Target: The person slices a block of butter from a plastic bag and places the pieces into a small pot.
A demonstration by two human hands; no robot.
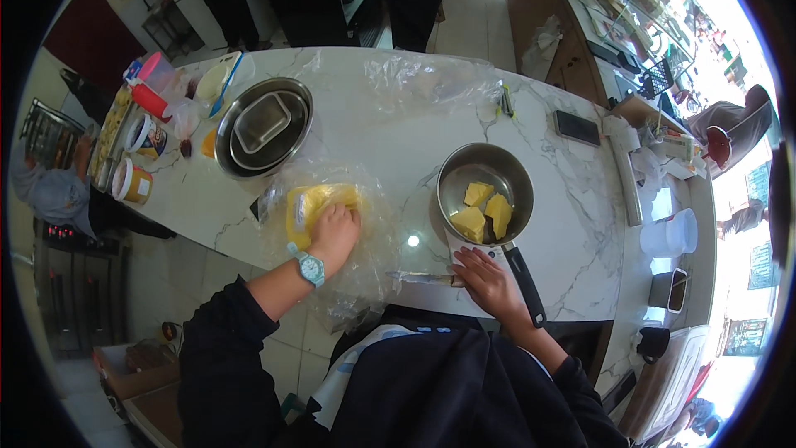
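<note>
My left hand (pixel 328 236), with a pale watch on the wrist, has its fingers curled onto a yellow butter-like block (pixel 300 203) lying in crumpled clear plastic (pixel 373 199). A steel saucepan (pixel 485 168) holding three yellow chunks (pixel 468 222) sits on a white scale (pixel 491 255), its black handle (pixel 524 282) pointing toward me. My right hand (pixel 485 282) lies at the scale's front with fingers stretched out. A knife (pixel 414 277) lies horizontally below it, its handle end partly hidden by that hand.
Nested steel bowls (pixel 257 87) and assorted tubs (pixel 133 182) stand left; a plastic bag (pixel 431 79) lies behind, a phone (pixel 576 127) and white container (pixel 667 232) right. A co-worker (pixel 58 187) is at the left, two people (pixel 410 0) stand behind the counter, others beyond the right side.
</note>
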